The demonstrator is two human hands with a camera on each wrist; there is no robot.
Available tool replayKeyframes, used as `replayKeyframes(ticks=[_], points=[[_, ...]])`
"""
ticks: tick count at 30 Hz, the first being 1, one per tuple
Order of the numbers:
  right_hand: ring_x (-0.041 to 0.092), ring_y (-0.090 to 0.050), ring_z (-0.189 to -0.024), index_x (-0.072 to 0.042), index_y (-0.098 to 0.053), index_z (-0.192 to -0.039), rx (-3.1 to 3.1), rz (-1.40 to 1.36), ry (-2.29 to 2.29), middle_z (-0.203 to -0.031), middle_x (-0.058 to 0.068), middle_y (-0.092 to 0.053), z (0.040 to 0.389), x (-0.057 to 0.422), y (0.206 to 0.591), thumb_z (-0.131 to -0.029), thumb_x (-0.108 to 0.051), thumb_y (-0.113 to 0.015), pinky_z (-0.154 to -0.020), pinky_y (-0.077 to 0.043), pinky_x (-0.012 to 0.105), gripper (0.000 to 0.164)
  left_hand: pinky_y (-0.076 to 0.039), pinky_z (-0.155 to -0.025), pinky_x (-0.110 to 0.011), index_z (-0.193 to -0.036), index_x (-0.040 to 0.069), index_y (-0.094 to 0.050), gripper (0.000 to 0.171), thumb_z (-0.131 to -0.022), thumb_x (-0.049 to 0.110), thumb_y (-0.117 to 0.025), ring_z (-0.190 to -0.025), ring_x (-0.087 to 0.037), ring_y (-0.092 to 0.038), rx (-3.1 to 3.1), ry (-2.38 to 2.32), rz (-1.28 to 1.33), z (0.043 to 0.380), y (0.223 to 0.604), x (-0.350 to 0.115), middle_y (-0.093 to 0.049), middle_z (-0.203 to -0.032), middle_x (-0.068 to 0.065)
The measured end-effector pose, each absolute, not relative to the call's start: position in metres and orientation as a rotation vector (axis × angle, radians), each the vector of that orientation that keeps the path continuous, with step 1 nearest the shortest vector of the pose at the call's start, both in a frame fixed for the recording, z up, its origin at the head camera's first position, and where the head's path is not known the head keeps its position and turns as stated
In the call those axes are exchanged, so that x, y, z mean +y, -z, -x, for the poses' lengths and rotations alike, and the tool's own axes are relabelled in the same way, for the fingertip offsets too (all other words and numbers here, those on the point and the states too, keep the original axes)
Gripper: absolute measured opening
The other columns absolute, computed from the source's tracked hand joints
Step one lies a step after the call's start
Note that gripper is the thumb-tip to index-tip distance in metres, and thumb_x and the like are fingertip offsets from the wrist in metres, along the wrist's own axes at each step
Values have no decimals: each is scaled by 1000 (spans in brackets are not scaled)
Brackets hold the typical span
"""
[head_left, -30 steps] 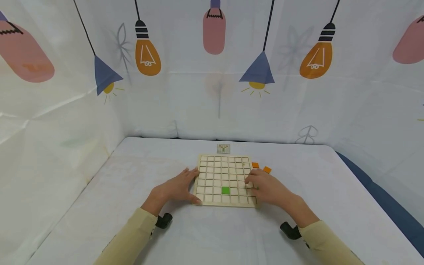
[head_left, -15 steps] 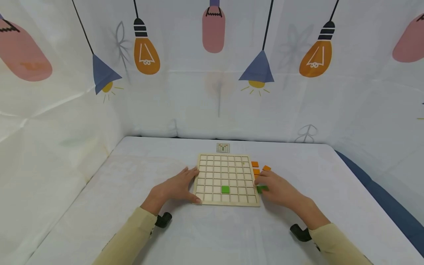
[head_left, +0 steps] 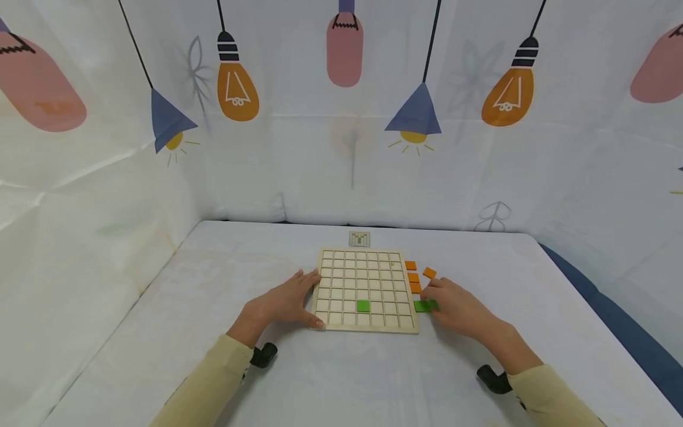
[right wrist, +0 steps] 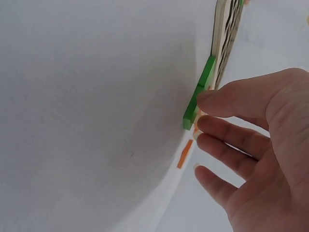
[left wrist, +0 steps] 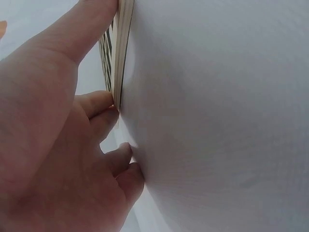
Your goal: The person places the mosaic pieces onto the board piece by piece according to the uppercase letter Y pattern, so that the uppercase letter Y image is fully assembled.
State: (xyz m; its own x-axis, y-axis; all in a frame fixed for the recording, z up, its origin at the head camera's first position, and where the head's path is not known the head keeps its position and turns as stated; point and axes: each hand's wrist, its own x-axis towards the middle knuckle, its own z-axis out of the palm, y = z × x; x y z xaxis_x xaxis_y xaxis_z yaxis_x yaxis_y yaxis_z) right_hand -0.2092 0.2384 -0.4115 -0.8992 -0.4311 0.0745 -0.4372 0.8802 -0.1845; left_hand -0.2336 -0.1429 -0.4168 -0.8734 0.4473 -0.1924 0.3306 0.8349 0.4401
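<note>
A pale wooden grid board (head_left: pixel 341 274) lies on the table with one green tile (head_left: pixel 363 306) in a lower cell. My left hand (head_left: pixel 283 303) holds the board's left side, thumb at its near corner and fingers spread along the edge; the left wrist view shows the thumb and fingertips against the rim (left wrist: pixel 122 43). Just right of the board, my right hand (head_left: pixel 460 308) pinches the outer of two green tiles (right wrist: pixel 206 72) lying end to end, thumb against it and fingertips close by. Its other fingers are loosely bent.
Several orange tiles lie right of the board: a column (head_left: pixel 414 277) along its edge and one tilted tile (head_left: pixel 429 273) farther out. A small printed pattern card (head_left: pixel 360 239) sits behind the board. A white printed sheet (head_left: pixel 299 172) hangs beyond the table's far edge.
My right hand has moved right, off the board's edge, uncovering orange tiles and the green tiles beside it. My left hand and the board stay where they were.
</note>
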Motion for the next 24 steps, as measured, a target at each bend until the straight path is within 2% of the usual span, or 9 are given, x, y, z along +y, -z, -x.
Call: replayKeyframes(ticks=[9,24], points=[[11,-51,-89,-18,-71,-93,-3003,-711,-242,-91,-8,-60,209,245,414,-79,3,-72,-82,-53,34,26,-24,-123,-52,-159,15,-25,113,-72,59,-82,-156,-33,-9,2731,-568,-587,233,416,-142,-17,-168,-2],[13,-50,-87,-19,-67,-88,-3026,-708,-275,-88,-6,-57,214,244,416,-74,5,-70,-78,-50,35,28,-22,-124,-52,-159,15,-24,113,-72,60,-82,-156,-33,-8,2722,-585,-591,233,418,-144,-17,-168,-2]])
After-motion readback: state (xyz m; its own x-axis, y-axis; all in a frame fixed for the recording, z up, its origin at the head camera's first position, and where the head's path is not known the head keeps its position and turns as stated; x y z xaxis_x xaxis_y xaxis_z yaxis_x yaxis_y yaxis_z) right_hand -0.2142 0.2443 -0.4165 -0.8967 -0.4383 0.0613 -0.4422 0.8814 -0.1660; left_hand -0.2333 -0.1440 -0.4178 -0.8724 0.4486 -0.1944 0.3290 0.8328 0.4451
